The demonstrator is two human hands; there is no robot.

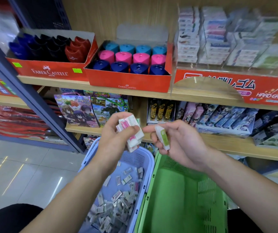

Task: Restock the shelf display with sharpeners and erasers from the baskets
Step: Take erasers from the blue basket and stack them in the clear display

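Bare forearms, black-clad knees

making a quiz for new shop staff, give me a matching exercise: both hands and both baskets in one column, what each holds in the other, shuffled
Column one:
1 left hand
2 right hand
3 blue basket
4 green basket

Column two:
a one green-labelled eraser
b many loose erasers
c nothing visible inside
d a stack of erasers

Pairs: 1-d, 2-a, 3-b, 4-c

Blurred eraser stacks, upper right
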